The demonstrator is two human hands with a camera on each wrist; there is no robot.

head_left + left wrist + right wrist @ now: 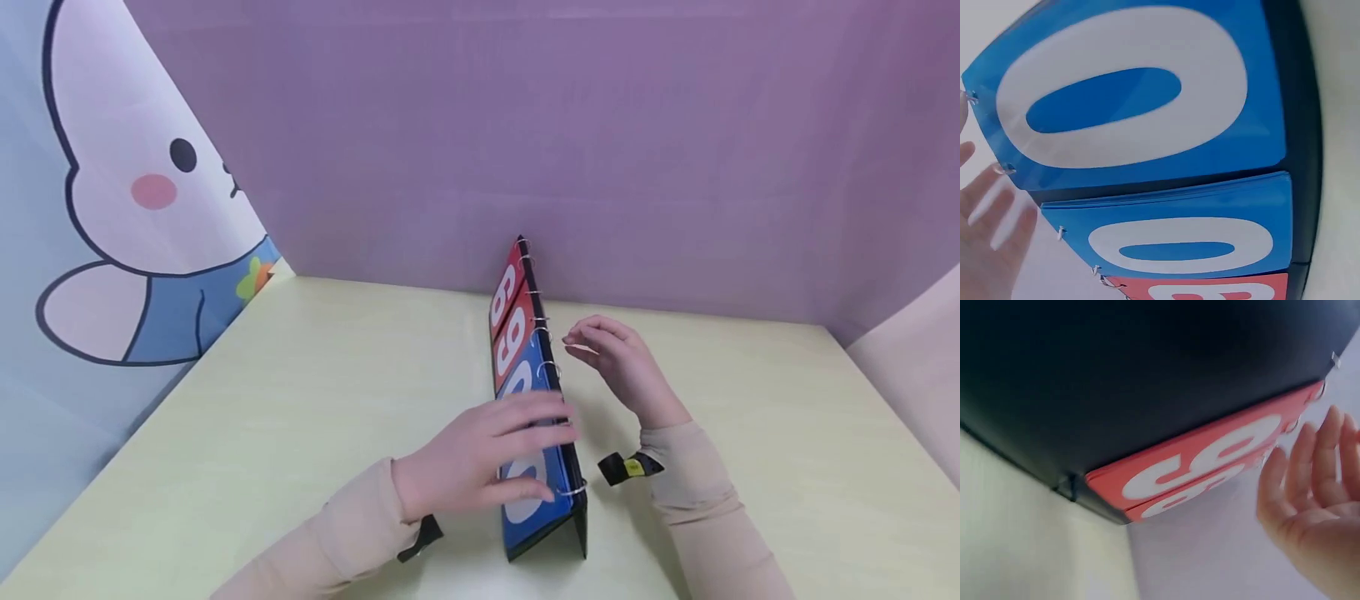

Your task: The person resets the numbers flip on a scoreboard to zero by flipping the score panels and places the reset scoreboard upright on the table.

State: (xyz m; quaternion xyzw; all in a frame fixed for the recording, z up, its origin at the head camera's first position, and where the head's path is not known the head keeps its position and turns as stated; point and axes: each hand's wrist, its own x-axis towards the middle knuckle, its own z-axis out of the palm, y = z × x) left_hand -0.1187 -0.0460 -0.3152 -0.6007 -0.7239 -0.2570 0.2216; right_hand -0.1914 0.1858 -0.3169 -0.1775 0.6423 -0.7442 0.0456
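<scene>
A flip scoreboard (516, 521) stands like a tent on the table, with metal rings along its top edge. Blue cards (1210, 144) with a white 0 fill its near part, and red cards (517, 333) with white numerals its far part. My left hand (480, 454) hovers across the blue cards, fingers spread and fairly straight near the ringed edge; whether they touch it I cannot tell. On the other side, my right hand (622, 362) is raised apart from the board, fingers loosely bent and holding nothing. Its wrist view shows the black backing (1116, 375) and red cards (1204, 456).
The pale yellow table (337, 375) extends to both sides of the scoreboard. Behind it hangs a purple cloth (525, 125). A light blue sheet with a cartoon animal (150, 225) hangs on the left. A black strap (630, 467) shows at the right wrist.
</scene>
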